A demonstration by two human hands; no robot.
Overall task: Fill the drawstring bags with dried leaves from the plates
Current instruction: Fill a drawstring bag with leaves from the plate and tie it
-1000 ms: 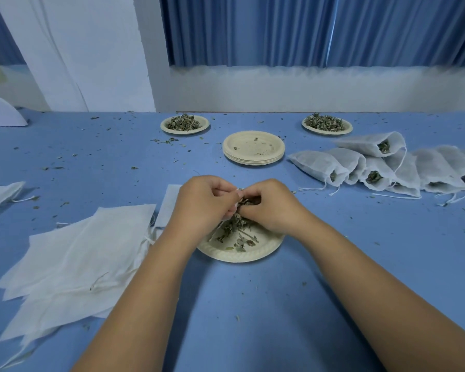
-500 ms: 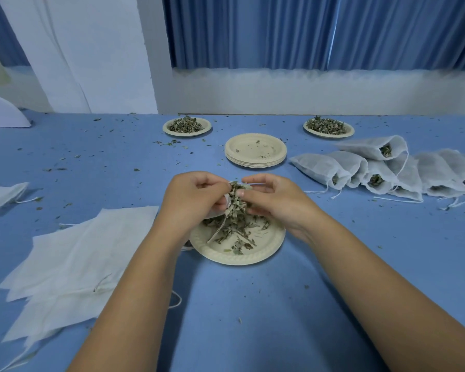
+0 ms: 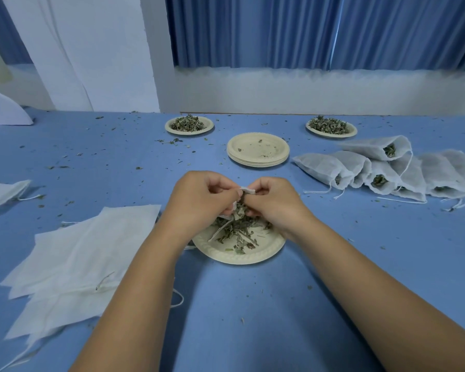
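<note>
Well, at the centre of the frame the left hand [image 3: 199,200] and right hand [image 3: 274,202] are curled together, both pinching the mouth of a small white mesh drawstring bag [image 3: 249,189] just above the round beige paper plate [image 3: 239,257] of dried green leaves [image 3: 236,232]. I'd say the mouth wants stretching wide, low over that plate, so spills land back on it.

Three plates carry leaves: this one, the far left plate [image 3: 189,132] and the far right plate [image 3: 330,135]. One stack of empty plates [image 3: 258,150] sits between. The filled bags [image 3: 325,167] at the right number at least seven. The flat empty bags [image 3: 73,261] at lower left overlap too much to count.
</note>
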